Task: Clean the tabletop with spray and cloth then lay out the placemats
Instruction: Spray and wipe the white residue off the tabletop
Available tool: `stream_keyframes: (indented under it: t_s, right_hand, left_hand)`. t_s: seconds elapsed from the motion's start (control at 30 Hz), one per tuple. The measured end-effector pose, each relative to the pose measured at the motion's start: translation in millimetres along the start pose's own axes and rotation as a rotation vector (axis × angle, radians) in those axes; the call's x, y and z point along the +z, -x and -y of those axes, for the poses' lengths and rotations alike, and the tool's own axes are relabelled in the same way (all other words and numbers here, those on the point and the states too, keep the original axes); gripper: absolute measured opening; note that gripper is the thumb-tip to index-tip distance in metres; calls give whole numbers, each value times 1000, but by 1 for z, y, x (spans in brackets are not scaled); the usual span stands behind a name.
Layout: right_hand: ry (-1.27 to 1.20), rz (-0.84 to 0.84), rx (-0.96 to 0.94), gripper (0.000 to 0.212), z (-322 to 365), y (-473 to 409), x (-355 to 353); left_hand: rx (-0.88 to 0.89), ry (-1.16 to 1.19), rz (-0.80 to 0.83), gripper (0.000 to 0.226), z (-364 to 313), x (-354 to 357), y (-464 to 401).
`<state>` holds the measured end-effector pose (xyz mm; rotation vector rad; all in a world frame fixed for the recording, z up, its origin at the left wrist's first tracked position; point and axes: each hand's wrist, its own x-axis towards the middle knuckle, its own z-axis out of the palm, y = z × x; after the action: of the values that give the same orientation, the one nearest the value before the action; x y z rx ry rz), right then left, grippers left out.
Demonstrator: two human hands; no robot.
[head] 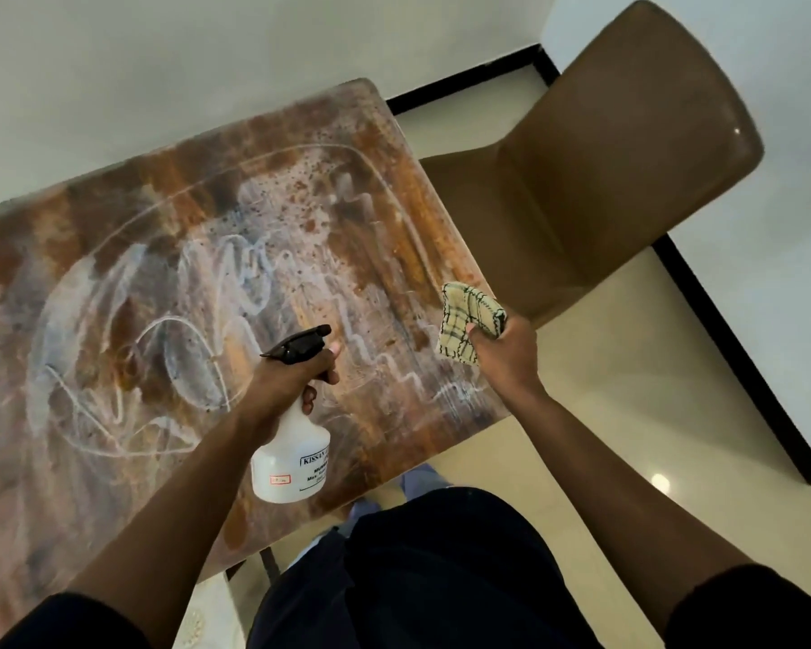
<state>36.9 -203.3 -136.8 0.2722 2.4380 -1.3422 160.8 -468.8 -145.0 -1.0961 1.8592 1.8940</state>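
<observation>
A brown wooden tabletop [169, 217] with white smears and scribbled marks fills the left and middle of the head view. My left hand [296, 377] grips the neck of a white spray bottle [291, 456] with a black trigger head, held above the table's near right part, nozzle pointing away from me. My right hand [506, 348] holds a folded cream cloth [469, 320] with dark checked lines, above the table's right edge. No placemats are in view.
A brown plastic chair [619, 171] stands close to the table's right side. Beige tiled floor [628, 414] with a black skirting strip runs along the white wall to the right. My legs in dark clothing stand at the table's near corner.
</observation>
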Motion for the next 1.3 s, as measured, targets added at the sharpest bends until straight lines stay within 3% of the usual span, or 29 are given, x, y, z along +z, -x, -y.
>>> stream_keyframes:
  t_s: [0.33,0.67,0.97,1.3]
  right_hand:
    - [52,-63,11,38,-12,10,-6]
    - [131,-88,-45,41,-10,13,-1]
    - [200,-111,-91,43,-11,17,5]
    - [344,-221,-137,49,-27,21,4]
  left_hand:
    - [13,33,115,84,-13,11,5]
    - [3,57,21,57,-9,9,3]
    - [-7,31,-45,59,-3,11,-3]
    - [41,-265,-87,60,0,17,7]
